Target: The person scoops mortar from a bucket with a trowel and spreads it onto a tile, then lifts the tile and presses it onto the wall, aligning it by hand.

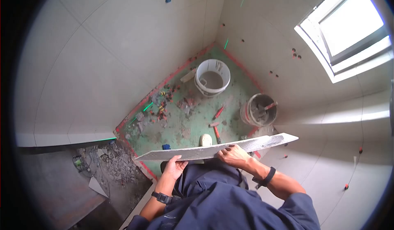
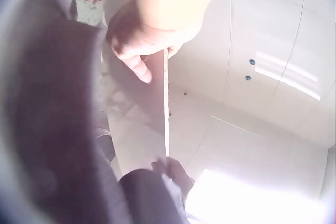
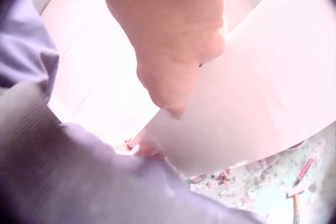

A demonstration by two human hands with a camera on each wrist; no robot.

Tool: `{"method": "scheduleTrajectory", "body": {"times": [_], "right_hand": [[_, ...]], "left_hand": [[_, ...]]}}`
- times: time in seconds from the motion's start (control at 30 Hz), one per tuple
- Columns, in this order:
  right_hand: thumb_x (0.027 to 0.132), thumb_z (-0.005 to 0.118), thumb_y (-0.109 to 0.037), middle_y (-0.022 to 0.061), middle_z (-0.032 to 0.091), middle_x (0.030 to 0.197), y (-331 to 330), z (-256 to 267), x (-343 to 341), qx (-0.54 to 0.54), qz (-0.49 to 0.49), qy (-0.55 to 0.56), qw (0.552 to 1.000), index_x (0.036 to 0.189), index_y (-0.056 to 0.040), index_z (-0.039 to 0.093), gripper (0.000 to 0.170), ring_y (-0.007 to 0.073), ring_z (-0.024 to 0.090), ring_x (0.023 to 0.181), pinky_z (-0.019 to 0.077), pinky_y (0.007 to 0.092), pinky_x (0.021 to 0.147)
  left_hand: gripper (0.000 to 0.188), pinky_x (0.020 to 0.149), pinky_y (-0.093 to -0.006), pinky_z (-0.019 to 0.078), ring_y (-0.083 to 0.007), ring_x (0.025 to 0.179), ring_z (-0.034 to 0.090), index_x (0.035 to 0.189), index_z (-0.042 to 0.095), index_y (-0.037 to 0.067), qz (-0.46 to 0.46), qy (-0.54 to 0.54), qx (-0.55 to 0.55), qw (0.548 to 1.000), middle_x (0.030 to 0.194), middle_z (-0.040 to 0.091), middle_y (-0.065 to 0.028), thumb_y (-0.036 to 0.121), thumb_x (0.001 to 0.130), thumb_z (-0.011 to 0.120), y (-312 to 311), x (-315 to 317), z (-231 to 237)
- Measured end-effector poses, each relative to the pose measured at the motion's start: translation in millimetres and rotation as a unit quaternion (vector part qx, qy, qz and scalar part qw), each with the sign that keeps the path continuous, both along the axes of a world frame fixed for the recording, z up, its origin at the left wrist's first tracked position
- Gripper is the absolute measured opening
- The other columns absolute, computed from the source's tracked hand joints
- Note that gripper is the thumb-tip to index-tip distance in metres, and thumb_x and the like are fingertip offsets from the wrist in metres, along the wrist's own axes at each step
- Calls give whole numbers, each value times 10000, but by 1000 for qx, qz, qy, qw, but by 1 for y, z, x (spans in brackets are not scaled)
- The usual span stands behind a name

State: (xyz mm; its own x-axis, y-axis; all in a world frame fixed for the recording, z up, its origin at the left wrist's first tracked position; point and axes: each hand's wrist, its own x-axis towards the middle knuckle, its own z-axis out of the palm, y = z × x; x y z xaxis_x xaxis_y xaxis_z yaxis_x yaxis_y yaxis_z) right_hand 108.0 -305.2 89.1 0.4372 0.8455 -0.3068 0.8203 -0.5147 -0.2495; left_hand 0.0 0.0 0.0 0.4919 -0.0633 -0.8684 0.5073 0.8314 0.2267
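A long, thin pale panel (image 1: 201, 151) is held on edge across the front of the body. The left hand (image 1: 175, 168) grips its near edge left of the middle, thumb and fingers on opposite faces. The right hand (image 1: 234, 156) has its fingers curled over the edge right of the middle. In the left wrist view the left hand (image 2: 157, 37) pinches the panel (image 2: 166, 103), seen edge-on. The right wrist view shows the right hand (image 3: 173, 61) bent over the edge of the panel (image 3: 252, 92), whose smooth face shows.
A white bucket (image 1: 212, 77) with grey contents stands near the corner, a second bucket (image 1: 259, 110) with a tool inside to its right. A hammer (image 1: 216, 132), a red-handled tool (image 1: 218, 112) and rubble (image 1: 158, 107) lie on the green floor. A roof window (image 1: 349, 23) is upper right.
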Motion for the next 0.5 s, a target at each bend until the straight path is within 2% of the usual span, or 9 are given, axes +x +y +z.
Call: {"method": "scheduleTrajectory", "body": {"times": [0.07, 0.1, 0.17, 0.2, 0.27, 0.37, 0.47, 0.5], "right_hand": [[853, 564, -176, 67, 631, 806, 23, -14, 14, 71, -38, -45, 996, 972, -51, 575, 173, 238, 676, 788, 527, 360, 698], [849, 556, -161, 83, 636, 849, -72, 15, 62, 7, -43, -11, 999, 991, -34, 572, 192, 248, 677, 819, 529, 368, 710], [865, 553, -171, 90, 648, 827, -58, -24, 113, 64, -45, -76, 994, 963, -21, 585, 182, 245, 688, 787, 538, 360, 667], [858, 556, -167, 100, 642, 852, -50, -39, 157, 87, -51, -118, 988, 984, -18, 577, 196, 252, 685, 813, 539, 356, 687], [847, 562, -154, 99, 636, 910, -53, -65, 222, 81, -64, -121, 987, 990, -18, 571, 198, 250, 674, 873, 546, 357, 727], [835, 564, -146, 96, 621, 979, -51, -116, 296, 34, -72, -83, 993, 1023, -10, 564, 232, 244, 651, 960, 554, 349, 767], [820, 568, -126, 110, 609, 1021, -45, -185, 380, 59, -74, -156, 983, 1074, 8, 557, 287, 253, 636, 981, 555, 344, 794], [820, 568, -126, 110, 609, 1021, -46, -209, 406, 59, -70, -148, 985, 1074, 8, 557, 287, 253, 636, 981, 555, 344, 794]], "left_hand": [[268, 873, -395, 593, -247, 1031, 653, 1120, 573, 31, 3, -47, 38, 998, 1121, 642, -116, 66, 859, 622, 28, 24, 14], [251, 880, -393, 589, -240, 1011, 650, 1107, 578, 35, 13, -17, -61, 998, 1096, 640, -110, 47, 860, 621, -83, 69, -5], [206, 893, -376, 585, -232, 1006, 655, 1083, 587, 18, 33, -32, -21, 999, 1079, 657, -117, 49, 880, 602, -67, 126, -13], [201, 915, -383, 572, -227, 1021, 643, 1081, 587, 25, 32, -71, -18, 997, 1085, 652, -107, 48, 882, 611, -58, 173, -28], [203, 909, -378, 575, -228, 1021, 644, 1078, 590, 32, 43, -95, -24, 994, 1085, 654, -103, 43, 878, 619, -67, 243, -55], [209, 905, -378, 577, -230, 1021, 647, 1072, 596, 43, 55, -95, -34, 993, 1088, 656, -92, 30, 867, 633, -74, 309, -112], [211, 915, -396, 571, -231, 995, 659, 1062, 610, 49, 69, -118, -28, 990, 1087, 661, -85, 5, 857, 637, -75, 400, -164], [209, 915, -401, 570, -229, 985, 663, 1062, 611, 49, 74, -111, -24, 991, 1086, 662, -85, 4, 859, 636, -77, 421, -184]]}}
